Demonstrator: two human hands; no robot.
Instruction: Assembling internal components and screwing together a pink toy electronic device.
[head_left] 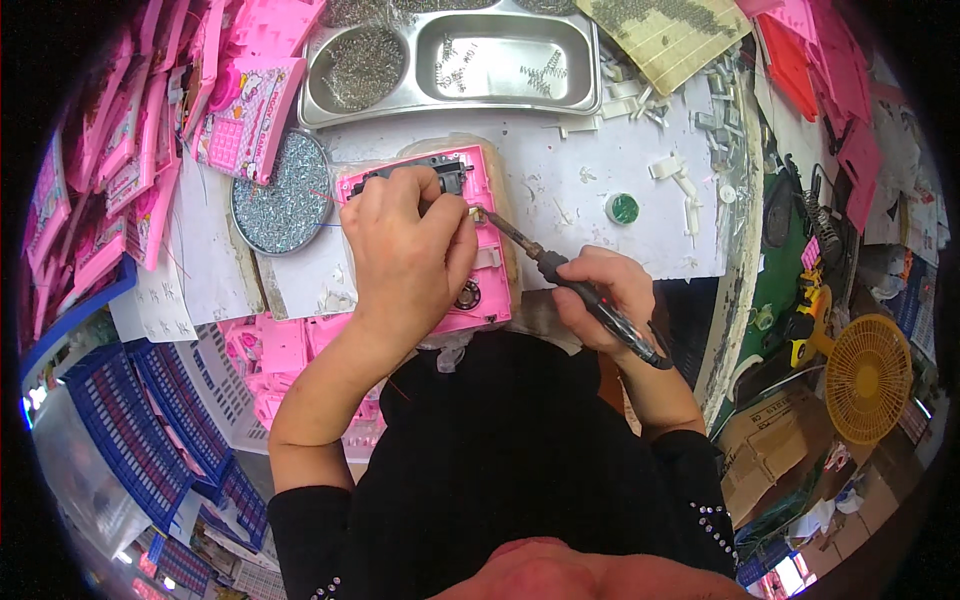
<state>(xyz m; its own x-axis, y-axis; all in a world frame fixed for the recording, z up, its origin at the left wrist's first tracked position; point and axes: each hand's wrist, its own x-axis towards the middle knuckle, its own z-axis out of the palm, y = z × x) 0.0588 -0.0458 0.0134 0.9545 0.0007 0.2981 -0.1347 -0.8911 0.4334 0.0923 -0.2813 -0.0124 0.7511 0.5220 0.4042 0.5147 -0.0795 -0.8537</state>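
Observation:
In my right hand (608, 292) is a soldering iron (560, 270), gripped by its black handle. Its thin metal tip points up and left, reaching a small pale part on an open pink plastic housing (487, 180). My left hand (410, 235) is closed over the housing, thumb and forefinger pinched together close to the tip. Whatever those fingers hold is hidden. A black mechanism (452, 178) sits inside the housing's far end, and a round black part (467, 294) shows near its lower edge. Thin red and blue wires run out left of my left hand.
Left of the housing stands a round dish of small screws (280, 190). Behind it, a steel tray (450, 112) holds small springs. Pink printed cases (240, 120) are stacked at left. White plastic parts (680, 185) and a small green-topped pot (622, 208) lie right; a yellow fan (868, 378) stands beyond.

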